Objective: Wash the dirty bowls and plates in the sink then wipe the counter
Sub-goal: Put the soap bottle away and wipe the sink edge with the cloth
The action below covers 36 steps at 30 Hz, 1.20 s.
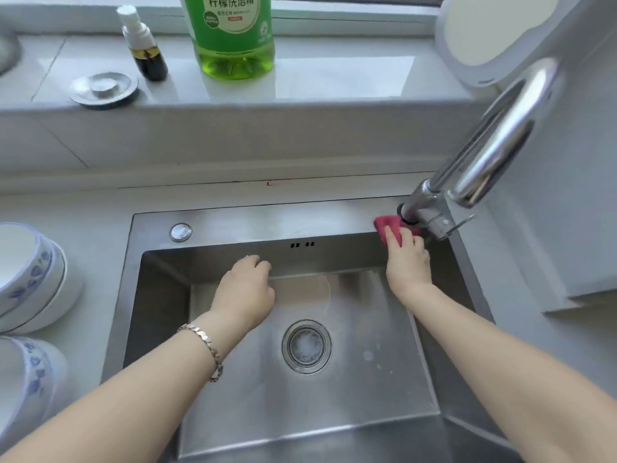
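Observation:
My right hand [408, 259] presses a pink cloth [389, 226] onto the steel sink rim [267, 222], right at the base of the chrome faucet [430, 208]. My left hand [245, 289] hovers over the sink basin with fingers loosely curled and holds nothing. No dishes lie in the basin; its drain [306, 346] shows in the middle. White bowls with blue flower patterns [30, 279] stand stacked on the counter at the left, with another bowl [26, 379] nearer me.
On the window ledge behind the sink stand a green dish soap bottle [233, 35], a small spray bottle [145, 45] and a metal sink stopper [103, 88]. A white appliance [500, 35] sits at the back right above the faucet's arched spout [500, 138].

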### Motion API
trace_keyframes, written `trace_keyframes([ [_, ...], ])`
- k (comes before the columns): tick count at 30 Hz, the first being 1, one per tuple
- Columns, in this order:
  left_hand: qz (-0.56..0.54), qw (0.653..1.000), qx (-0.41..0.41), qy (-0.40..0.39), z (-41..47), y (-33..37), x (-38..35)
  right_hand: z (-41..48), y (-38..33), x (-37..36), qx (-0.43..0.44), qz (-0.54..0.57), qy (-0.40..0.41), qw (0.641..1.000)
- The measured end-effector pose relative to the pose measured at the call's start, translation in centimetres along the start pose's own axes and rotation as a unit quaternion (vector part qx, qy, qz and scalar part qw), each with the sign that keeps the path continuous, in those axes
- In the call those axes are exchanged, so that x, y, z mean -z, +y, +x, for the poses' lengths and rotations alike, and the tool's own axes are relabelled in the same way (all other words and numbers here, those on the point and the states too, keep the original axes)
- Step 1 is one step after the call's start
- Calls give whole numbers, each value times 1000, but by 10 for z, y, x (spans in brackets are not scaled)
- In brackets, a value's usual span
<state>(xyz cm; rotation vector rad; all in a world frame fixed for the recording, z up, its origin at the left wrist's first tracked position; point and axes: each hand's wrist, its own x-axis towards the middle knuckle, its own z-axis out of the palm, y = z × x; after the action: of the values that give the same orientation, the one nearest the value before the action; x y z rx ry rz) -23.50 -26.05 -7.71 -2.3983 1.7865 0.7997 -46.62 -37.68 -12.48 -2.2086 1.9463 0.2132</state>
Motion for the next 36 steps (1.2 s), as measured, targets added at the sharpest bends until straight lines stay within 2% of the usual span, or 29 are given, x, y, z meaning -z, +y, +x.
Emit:
trace_keyframes([
  [3,-25,998,8,-59,-8,27,-4,-27,21,6,-40,119,-74,989],
  [5,-26,997,14,-74,-12,41,-5,-38,25,12,-6,197,-10,980],
  [7,-16,997,18,-70,-10,46,-4,-28,15,23,71,260,66,961],
  [9,-20,998,36,-51,-5,43,-2,-1,-5,28,110,291,67,948],
  [12,-47,996,78,-26,4,27,2,45,-40,17,85,236,29,968],
  [14,-67,993,99,-14,9,11,5,63,-68,7,96,174,34,979],
  [19,-89,988,124,4,13,-34,11,84,-164,-7,218,168,49,960],
  [22,-99,986,131,8,11,-57,16,85,-199,-6,174,170,44,969],
  [24,-105,986,129,13,10,-67,20,85,-206,-5,182,140,48,972],
  [26,-105,986,125,16,9,-73,21,82,-221,-5,268,106,21,957],
  [28,-99,988,117,17,12,-75,21,70,-249,-8,372,86,-20,924],
  [30,-95,989,109,18,15,-73,20,52,-268,-13,437,83,-39,895],
  [33,-101,990,103,11,16,-63,17,41,-238,-16,452,117,-55,882],
  [36,-100,991,94,1,14,-48,15,46,-157,-10,397,167,-56,901],
])
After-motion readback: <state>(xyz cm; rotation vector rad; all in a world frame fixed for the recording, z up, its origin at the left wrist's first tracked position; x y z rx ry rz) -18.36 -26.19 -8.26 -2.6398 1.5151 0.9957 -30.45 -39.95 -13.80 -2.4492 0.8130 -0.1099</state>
